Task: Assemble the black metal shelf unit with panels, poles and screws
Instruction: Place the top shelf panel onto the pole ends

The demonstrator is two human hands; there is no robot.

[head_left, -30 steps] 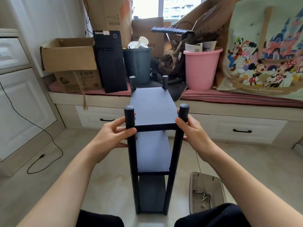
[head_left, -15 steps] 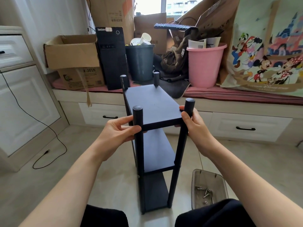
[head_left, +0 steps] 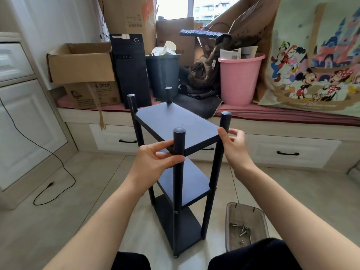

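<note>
Fingers [head_left: 165, 145] grip one of four poles [head_left: 179, 141]

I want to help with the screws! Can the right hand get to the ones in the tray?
Probably yes. The tray is open-topped on the floor beside the shelf, below the right hand. That hand only touches a pole, and nothing covers the screws.
</note>
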